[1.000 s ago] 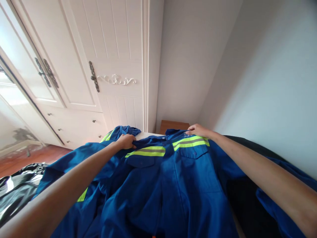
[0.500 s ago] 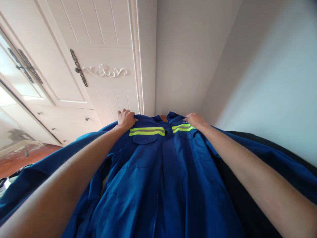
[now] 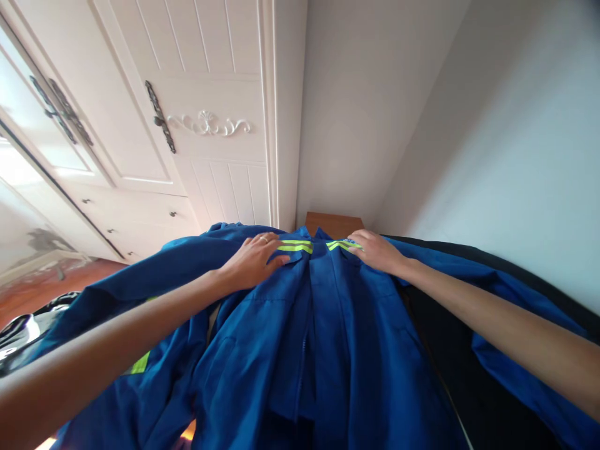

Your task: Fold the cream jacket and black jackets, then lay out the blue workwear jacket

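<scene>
A blue jacket with yellow-green reflective stripes lies spread in front of me, its collar at the far end and a zipper down the middle. My left hand rests on the chest by the left stripe, fingers apart, with a ring on one finger. On the right chest, my right hand lies over the end of the other stripe, its fingers spread on the cloth. Both sleeves stretch outward beneath my forearms.
White cabinets with dark metal handles stand at the left and ahead. A pale wall rises on the right. Behind the collar is a brown wooden piece. Dark fabric lies under the jacket's right side.
Both hands have come down from the shoulders onto the chest, and their fingers have loosened from the cloth. The jacket's collar end now sits lower, exposing more of the wooden piece.
</scene>
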Motion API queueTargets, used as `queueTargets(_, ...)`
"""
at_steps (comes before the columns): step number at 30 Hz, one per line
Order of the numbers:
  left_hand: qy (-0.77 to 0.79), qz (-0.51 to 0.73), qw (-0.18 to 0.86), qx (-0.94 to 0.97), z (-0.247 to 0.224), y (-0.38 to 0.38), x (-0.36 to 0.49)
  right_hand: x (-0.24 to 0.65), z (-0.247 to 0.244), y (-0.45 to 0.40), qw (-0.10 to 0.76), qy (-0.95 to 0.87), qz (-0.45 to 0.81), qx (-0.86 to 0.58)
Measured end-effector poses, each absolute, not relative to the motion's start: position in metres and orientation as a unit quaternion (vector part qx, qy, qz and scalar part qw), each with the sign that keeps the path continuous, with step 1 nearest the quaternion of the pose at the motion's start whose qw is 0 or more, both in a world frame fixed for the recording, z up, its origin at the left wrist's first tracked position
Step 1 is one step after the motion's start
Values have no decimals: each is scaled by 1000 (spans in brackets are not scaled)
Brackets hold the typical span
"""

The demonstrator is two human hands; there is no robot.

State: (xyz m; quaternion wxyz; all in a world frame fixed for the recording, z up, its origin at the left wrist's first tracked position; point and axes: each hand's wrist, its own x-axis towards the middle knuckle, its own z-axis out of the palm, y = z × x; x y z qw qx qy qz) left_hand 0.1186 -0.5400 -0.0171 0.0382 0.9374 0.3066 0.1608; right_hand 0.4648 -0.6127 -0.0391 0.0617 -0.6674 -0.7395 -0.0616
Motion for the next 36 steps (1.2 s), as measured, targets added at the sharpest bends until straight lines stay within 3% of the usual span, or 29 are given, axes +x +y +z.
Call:
queueTargets(4, 218, 107, 105, 964, -29, -637, 87, 417, -38, -708, 132, -834, -21, -535)
queueTargets(9, 209, 62, 174, 960, -63, -734, 64, 358, -50, -815, 138, -885, 6, -444)
queueTargets(18, 400, 53, 316, 859, -135, -803, 41, 306, -81, -857, 117, -904, -84, -402)
queueTargets(23, 408, 5, 652, 639, -167, -834, 56, 294, -77, -842, 73, -904, -89, -411)
queueTargets(25, 443, 82, 748, 487, -182, -844, 66, 290, -72, -836, 43, -904, -86, -416)
queueTargets(28, 474, 220, 804, 284, -199, -853, 78, 287, -61, -831, -6, -897, -99, -430)
queueTargets(32, 492, 312, 803, 121, -214, -853, 89, 282, -48, -827, -57, -887, -110, -446)
queueTargets(36, 486, 388, 773, 125, -222, -859, 93, 280, -41, -823, -88, -879, -117, -454)
